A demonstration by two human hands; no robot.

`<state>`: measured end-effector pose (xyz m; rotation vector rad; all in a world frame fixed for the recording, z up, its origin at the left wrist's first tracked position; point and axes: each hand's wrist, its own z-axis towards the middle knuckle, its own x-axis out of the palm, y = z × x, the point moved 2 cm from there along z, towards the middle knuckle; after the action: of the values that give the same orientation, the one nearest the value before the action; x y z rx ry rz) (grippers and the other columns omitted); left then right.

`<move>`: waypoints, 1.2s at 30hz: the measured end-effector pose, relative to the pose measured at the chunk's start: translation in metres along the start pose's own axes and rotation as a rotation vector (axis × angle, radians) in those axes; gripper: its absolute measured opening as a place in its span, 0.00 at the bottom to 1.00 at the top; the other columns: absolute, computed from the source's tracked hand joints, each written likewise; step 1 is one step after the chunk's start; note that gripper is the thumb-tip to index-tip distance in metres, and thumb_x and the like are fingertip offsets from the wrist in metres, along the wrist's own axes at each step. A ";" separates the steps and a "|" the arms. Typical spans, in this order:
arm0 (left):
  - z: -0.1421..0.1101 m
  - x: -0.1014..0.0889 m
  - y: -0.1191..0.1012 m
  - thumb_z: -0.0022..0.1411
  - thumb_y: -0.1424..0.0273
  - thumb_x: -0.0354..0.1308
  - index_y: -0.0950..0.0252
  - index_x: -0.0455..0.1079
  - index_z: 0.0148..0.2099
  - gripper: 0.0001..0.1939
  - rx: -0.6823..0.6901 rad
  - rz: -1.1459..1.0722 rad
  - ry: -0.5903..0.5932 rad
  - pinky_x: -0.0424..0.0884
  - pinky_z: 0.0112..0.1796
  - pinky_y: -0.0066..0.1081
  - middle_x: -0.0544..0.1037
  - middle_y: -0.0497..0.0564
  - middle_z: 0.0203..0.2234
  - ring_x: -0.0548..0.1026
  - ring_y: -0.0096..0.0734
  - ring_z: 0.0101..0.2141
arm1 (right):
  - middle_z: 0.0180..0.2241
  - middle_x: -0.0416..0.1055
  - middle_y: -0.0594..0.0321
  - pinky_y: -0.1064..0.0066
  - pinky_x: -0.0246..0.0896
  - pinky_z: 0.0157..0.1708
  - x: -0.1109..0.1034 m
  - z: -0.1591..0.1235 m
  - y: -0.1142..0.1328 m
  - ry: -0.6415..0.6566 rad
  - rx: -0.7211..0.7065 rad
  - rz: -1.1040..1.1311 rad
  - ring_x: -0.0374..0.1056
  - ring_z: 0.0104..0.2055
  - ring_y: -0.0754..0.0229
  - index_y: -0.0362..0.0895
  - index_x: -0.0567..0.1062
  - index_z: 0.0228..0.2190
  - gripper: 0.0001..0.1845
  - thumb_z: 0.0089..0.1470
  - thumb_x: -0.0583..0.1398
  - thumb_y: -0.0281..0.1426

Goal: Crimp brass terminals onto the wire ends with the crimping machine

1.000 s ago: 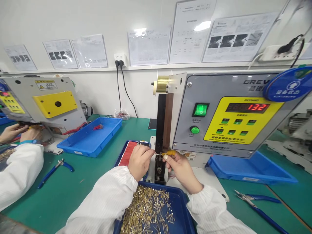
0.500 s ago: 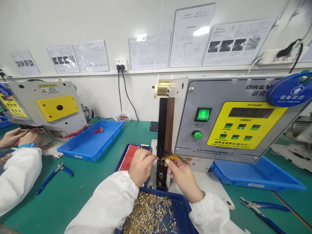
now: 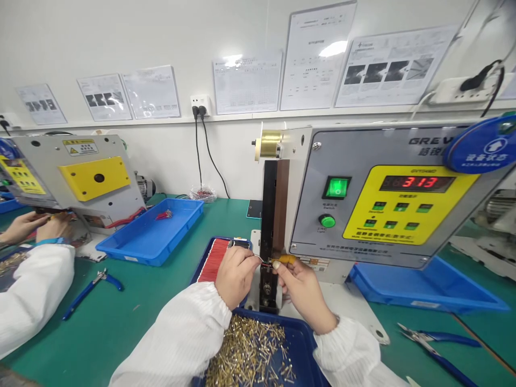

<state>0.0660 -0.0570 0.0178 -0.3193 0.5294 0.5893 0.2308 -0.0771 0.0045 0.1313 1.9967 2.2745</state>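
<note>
- left hand [image 3: 236, 277] pinching thin red wire [image 3: 265, 262], tip at terminal crimping machine [image 3: 387, 209]
- right hand [image 3: 304, 295] pinching yellow piece [image 3: 286, 259], just beside the wire
- brass terminals [image 3: 245, 352] in blue tray [image 3: 300, 344], near
- green bench [image 3: 161, 290]; papers [image 3: 318, 56] on far wall

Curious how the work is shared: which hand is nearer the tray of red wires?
The left hand, just beside the tray of red wires; the right hand sits farther off, across the machine's dark post.

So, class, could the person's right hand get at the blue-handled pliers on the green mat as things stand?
Probably yes: only the low white base plate lies between the right hand and the blue-handled pliers, though that hand would first have to release the yellow piece.
</note>
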 end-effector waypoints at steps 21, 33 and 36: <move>-0.002 0.004 0.006 0.64 0.76 0.51 0.64 0.71 0.39 0.08 -0.028 0.029 0.050 0.65 0.37 0.32 0.71 0.51 0.32 0.66 0.32 0.36 | 0.18 0.68 0.64 0.73 0.57 0.18 0.006 -0.007 -0.005 -0.129 -0.180 -0.142 0.63 0.19 0.62 0.43 0.71 0.27 0.18 0.52 0.59 0.46; -0.003 0.005 0.006 0.64 0.75 0.50 0.64 0.71 0.39 0.08 -0.035 0.019 0.066 0.65 0.37 0.32 0.71 0.51 0.32 0.66 0.32 0.35 | 0.22 0.71 0.62 0.73 0.57 0.18 0.007 -0.008 -0.001 -0.123 -0.151 -0.119 0.64 0.21 0.61 0.43 0.71 0.28 0.16 0.52 0.59 0.44; -0.002 0.005 0.006 0.64 0.75 0.50 0.64 0.71 0.39 0.08 -0.038 0.019 0.064 0.66 0.37 0.32 0.71 0.51 0.32 0.66 0.32 0.35 | 0.21 0.70 0.63 0.73 0.57 0.18 0.007 -0.009 -0.002 -0.126 -0.151 -0.126 0.63 0.21 0.61 0.43 0.71 0.27 0.16 0.52 0.59 0.44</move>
<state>0.0649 -0.0515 0.0126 -0.3704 0.5842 0.6094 0.2227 -0.0841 0.0009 0.1276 1.7150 2.2669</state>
